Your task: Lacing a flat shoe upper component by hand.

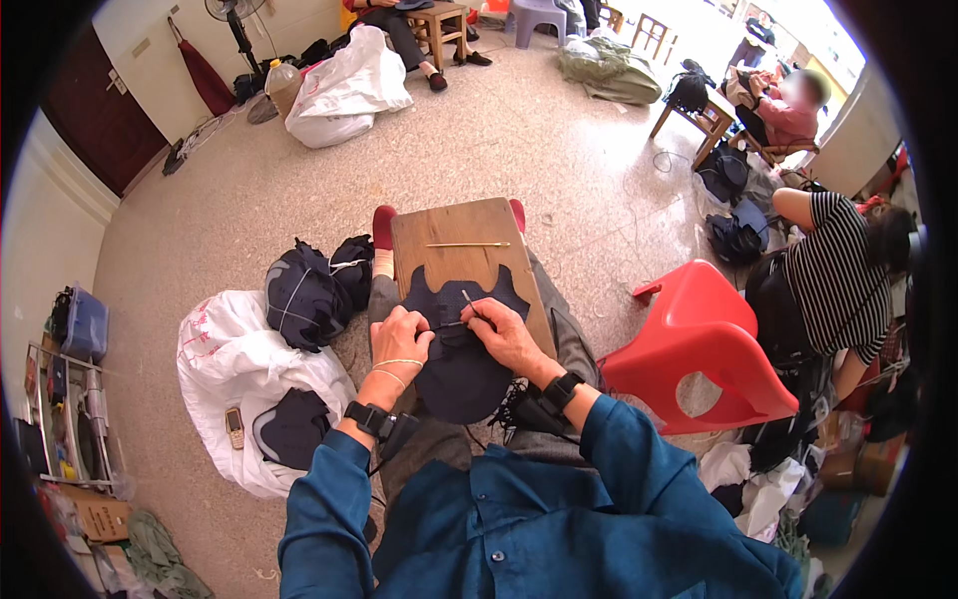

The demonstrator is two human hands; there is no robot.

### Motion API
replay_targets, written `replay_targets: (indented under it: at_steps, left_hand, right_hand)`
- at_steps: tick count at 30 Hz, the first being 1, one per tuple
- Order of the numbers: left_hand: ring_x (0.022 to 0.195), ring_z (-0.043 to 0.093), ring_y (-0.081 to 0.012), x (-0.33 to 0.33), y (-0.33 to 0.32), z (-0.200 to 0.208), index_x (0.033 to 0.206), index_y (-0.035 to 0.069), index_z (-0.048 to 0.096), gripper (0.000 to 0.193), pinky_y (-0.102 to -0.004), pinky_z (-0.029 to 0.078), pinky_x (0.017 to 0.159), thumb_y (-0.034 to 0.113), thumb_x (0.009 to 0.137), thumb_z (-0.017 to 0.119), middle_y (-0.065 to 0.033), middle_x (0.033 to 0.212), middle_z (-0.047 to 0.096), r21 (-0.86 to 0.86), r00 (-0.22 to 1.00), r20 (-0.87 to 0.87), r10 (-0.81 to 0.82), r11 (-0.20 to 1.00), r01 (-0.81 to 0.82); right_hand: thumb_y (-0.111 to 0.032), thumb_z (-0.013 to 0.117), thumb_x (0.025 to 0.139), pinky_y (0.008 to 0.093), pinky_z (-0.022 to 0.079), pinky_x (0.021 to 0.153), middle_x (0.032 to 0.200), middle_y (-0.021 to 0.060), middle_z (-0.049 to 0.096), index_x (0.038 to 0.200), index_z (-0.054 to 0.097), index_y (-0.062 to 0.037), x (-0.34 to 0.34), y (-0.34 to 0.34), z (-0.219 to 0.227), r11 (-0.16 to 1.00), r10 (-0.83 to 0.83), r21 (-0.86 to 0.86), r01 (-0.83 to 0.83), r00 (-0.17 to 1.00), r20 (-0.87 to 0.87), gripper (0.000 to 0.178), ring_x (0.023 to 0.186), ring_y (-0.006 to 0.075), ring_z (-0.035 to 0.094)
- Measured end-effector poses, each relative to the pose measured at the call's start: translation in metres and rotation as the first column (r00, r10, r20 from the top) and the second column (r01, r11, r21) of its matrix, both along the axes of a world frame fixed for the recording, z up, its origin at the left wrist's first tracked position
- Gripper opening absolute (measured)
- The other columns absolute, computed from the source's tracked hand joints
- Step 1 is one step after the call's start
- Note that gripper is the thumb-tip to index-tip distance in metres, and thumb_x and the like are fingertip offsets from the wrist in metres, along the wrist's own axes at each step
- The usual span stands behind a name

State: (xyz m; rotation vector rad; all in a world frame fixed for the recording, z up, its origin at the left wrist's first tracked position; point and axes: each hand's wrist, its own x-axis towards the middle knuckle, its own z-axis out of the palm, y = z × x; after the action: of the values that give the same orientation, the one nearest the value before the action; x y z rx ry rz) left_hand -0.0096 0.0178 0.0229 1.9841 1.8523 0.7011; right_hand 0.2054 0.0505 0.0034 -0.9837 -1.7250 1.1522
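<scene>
A dark navy cut fabric piece (461, 374), rounded at the near end and with two pointed lobes at the far end, lies across my lap and the near part of a wooden stool (479, 223). My left hand (401, 337) is closed with its fingertips pinching the left side of the cloth. My right hand (502, 335) is closed around a thin, small tool (467, 298) whose tip sticks up past the fingers; its kind is too small to make out. Those fingers also rest on the cloth. Beyond, on the stool top, lies a slim brass-coloured rod (469, 245).
To my left are tied dark fabric bundles (304, 295) and a white sack (215, 349) bearing a keypad phone (235, 429). A red plastic chair (689, 339) stands close on my right, beside a person in a striped top (838, 270). Other people sit farther off.
</scene>
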Motion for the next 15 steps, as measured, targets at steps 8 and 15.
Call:
replay_targets:
  at_steps: [8, 15]
  left_hand:
    - [0.092, 0.062, -0.0254, 0.011, 0.009, -0.013, 0.083, 0.013, 0.067, 0.007, -0.041, 0.037, 0.086, 0.013, 0.081, 0.073, -0.0054, 0.087, 0.061, 0.122, 0.994, -0.104, -0.03, 0.992, 0.043]
    - [0.087, 0.062, -0.0246, 0.009, 0.001, -0.012, 0.086, 0.014, 0.069, 0.005, -0.0388, 0.039, 0.083, 0.016, 0.083, 0.073, -0.0035, 0.085, 0.06, 0.189, 0.994, 0.111, -0.015, 0.982, -0.006]
  right_hand:
    - [-0.007, 0.065, 0.094, 0.0334, 0.051, 0.077, 0.096, 0.0111, 0.065, 0.102, 0.066, 0.0008, -0.006, -0.004, 0.002, 0.998, -0.034, 0.051, 0.032, 0.999, 0.024, 0.012, 0.087, 0.023, 0.065]
    - [-0.01, 0.065, 0.094, 0.0325, 0.05, 0.073, 0.092, 0.0102, 0.063, 0.102, 0.067, -0.0007, -0.004, -0.006, 0.005, 0.998, -0.038, 0.054, 0.037, 0.999, 0.035, 0.013, 0.081, 0.0212, 0.062]
